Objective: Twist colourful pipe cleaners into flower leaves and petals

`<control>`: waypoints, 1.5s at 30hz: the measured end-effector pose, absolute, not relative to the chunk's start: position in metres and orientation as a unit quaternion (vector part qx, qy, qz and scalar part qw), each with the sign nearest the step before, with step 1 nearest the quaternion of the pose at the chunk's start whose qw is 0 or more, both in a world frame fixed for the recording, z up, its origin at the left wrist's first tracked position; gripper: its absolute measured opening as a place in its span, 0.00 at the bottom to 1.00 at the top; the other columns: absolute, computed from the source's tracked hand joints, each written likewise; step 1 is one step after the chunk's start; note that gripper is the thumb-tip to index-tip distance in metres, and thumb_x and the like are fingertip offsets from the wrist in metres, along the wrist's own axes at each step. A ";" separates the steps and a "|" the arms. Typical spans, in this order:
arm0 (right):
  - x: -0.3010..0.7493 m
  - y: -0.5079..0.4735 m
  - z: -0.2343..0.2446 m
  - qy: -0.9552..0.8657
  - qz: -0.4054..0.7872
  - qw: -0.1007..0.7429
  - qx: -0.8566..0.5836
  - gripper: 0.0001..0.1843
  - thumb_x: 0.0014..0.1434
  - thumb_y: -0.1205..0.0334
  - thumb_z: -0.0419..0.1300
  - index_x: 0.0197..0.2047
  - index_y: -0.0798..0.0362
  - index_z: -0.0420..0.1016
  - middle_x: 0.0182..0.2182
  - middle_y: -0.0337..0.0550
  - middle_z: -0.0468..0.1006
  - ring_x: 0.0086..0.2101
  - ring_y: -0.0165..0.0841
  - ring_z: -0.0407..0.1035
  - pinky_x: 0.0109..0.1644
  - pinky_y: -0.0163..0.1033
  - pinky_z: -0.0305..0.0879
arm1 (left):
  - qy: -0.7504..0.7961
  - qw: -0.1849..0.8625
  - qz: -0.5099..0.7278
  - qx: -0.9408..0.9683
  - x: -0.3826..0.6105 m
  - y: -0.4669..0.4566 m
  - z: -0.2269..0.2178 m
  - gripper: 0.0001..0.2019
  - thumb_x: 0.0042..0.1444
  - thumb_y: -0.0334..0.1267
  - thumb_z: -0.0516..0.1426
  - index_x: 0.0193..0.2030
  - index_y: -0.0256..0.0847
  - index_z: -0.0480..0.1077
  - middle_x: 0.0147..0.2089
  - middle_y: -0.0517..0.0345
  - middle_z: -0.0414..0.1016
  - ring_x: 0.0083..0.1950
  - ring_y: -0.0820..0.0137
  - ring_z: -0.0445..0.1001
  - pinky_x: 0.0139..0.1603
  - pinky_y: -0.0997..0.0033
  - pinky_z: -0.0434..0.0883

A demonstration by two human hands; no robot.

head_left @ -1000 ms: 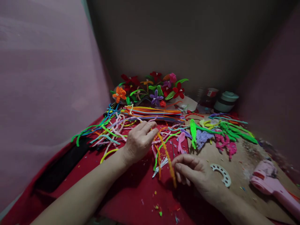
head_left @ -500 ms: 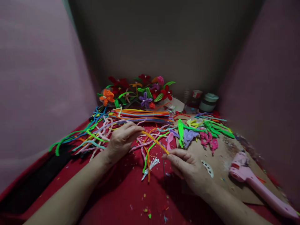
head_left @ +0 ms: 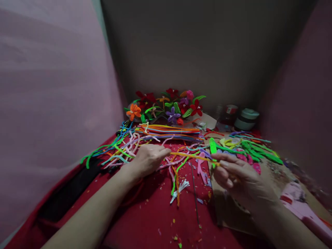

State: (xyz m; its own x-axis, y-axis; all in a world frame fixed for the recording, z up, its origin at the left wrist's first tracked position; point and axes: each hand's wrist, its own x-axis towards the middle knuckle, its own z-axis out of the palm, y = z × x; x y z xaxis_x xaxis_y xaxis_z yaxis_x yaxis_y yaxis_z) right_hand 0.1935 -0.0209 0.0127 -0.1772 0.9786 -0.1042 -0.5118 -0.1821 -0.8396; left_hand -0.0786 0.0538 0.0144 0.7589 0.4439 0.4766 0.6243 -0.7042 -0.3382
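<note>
An orange pipe cleaner is stretched level between my two hands above the red cloth. My left hand pinches its left end, fingers closed, just in front of a tangle of loose coloured pipe cleaners. My right hand grips the right end, fingers curled, over the brown cardboard sheet.
A bunch of pipe-cleaner flowers stands at the back wall, with a bundle of straight stems before it. Green and pink shaped pieces lie at the right. A pink glue gun and two jars sit at the right.
The orange pipe cleaner has been drawn from hanging slanted to taut and level. My right hand has moved up and to the right with its end.
</note>
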 end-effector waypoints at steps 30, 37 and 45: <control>0.202 -0.006 0.015 -0.242 0.555 0.702 -0.375 0.11 0.38 0.66 0.69 0.29 0.56 0.78 0.22 0.40 0.74 0.20 0.25 0.68 0.19 0.27 0.64 | -0.315 -0.220 -0.168 -0.908 -0.053 0.029 0.024 0.12 0.60 0.37 0.47 0.26 0.38 0.61 0.22 0.65 0.60 0.24 0.79 0.57 0.27 0.79 0.57; 0.200 -0.006 0.015 -0.260 0.557 0.689 -0.383 0.10 0.39 0.66 0.69 0.29 0.58 0.78 0.21 0.41 0.74 0.20 0.25 0.68 0.18 0.26 0.63 | -0.331 -0.211 -0.157 -0.906 -0.053 0.032 0.026 0.12 0.59 0.35 0.47 0.24 0.38 0.59 0.21 0.66 0.57 0.23 0.79 0.55 0.27 0.79 0.56; 0.201 -0.002 0.007 -0.247 0.564 0.699 -0.363 0.11 0.39 0.68 0.69 0.30 0.56 0.76 0.22 0.39 0.75 0.21 0.26 0.71 0.22 0.27 0.67 | -0.365 -0.235 -0.147 -0.889 -0.056 0.036 0.021 0.09 0.60 0.39 0.47 0.36 0.38 0.66 0.26 0.63 0.67 0.27 0.77 0.63 0.30 0.78 0.60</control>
